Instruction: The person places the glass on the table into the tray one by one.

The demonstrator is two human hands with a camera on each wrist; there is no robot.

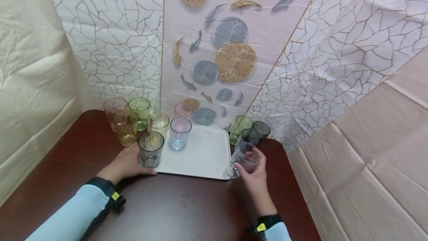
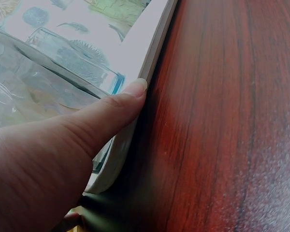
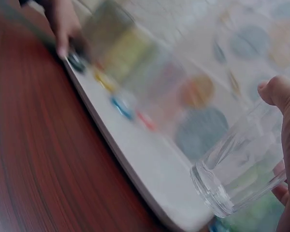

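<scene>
Plainly, the right hand (image 1: 257,176) grips a clear ridged tumbler (image 1: 242,157), thumb on one side and fingers round the other, tilting it at the right front corner of the white rectangular tray (image 1: 207,155); whether its base touches the tray, I cannot tell. The left hand (image 1: 128,164) is at the opposite front corner, beside a smoky gray tumbler (image 1: 151,153) that hides its fingertips in the head view, so I cannot tell how they are bent. Only the left wrist view shows its thumb laid close over the tray's rim. From the right wrist, the gray, yellow (image 1: 158,122), blue (image 1: 180,133) and red (image 3: 146,120) bases line up along the tray, though blurred; the head view alone takes in the green tumbler (image 1: 236,129) and dark tumblers (image 1: 260,129) past the tray's right side
</scene>
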